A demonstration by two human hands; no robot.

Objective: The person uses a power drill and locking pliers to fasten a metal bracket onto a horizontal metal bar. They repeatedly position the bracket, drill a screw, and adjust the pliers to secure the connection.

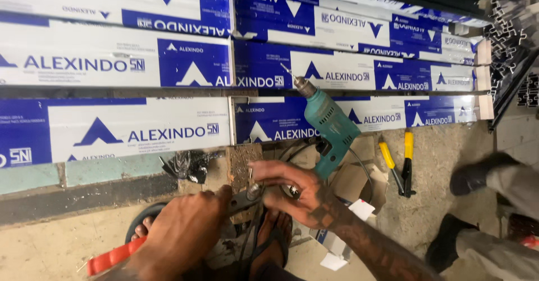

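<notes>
Pliers (242,200) sit at the middle of it all, a dark-jawed pair with red handles (115,257), held low over the concrete floor (50,247) just in front of a small worn wooden block (243,166). They look like stiff, fairly heavy steel (the sort that wants a firm squeeze well back on the red grips, where the plastic gives purchase, not up by the slick metal nose). The left hand (182,233) is wrapped over them, fingers curled shut around the tool, though how tightly the handles are pressed together I cannot tell, since the back of the hand hides them. The right hand (289,194) meets the jaws from the other side: its fingers (269,171) are bent and drawn close, pinching a small shiny metal piece (254,191) right at the nose of the pliers. That piece is tiny and smooth, likely slippery and easy to drop.

Just behind the right hand lies a teal electric drill (331,126), bit pointing away, its cord looping down. Further right, a yellow-handled hand tool (400,160) rests on the floor. Long profiles wrapped in blue and white film (112,135) run across the back. A sandalled foot (272,241) shows beneath the hands, and another person's dark shoes (474,174) stand at the right edge.
</notes>
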